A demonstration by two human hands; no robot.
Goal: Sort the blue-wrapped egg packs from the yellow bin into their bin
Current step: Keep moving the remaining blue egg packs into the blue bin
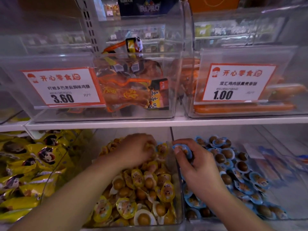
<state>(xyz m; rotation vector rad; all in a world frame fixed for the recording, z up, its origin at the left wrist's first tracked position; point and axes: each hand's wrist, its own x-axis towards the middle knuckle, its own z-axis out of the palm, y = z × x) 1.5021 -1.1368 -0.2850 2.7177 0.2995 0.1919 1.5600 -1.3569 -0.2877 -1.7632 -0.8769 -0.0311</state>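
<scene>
Both bare forearms enter from the bottom edge and reach forward over the lower shelf. Left hand (138, 148): knuckles up, fingers curled down into the far end of the clear plastic bin of yellow-wrapped egg packs (180, 189); a small pack shows under the fingertips, but whether it is gripped cannot be told. Just past those fingertips, one pack with a blue rim (161, 149) lies among the yellow ones, close to the bin's right wall. Right hand (198, 167): positioned at the divider between bins, wrist bent, thumb and fingers curled round a single round blue-wrapped egg pack (183, 150), held raised above the heap with its printed face toward the camera. Directly to the right, the clear plastic bin of blue-wrapped egg packs (246, 218) is heaped with like packs, brown eggs visible through the film. Far left: pile of yellow printed snack pouches (25, 164). White shelf board (166, 122) runs above; on it stand clear bins with orange-brown packaged snacks, fronted by white price card reading 3.60 (61, 88) and white price card reading 1.00 (236, 83).
</scene>
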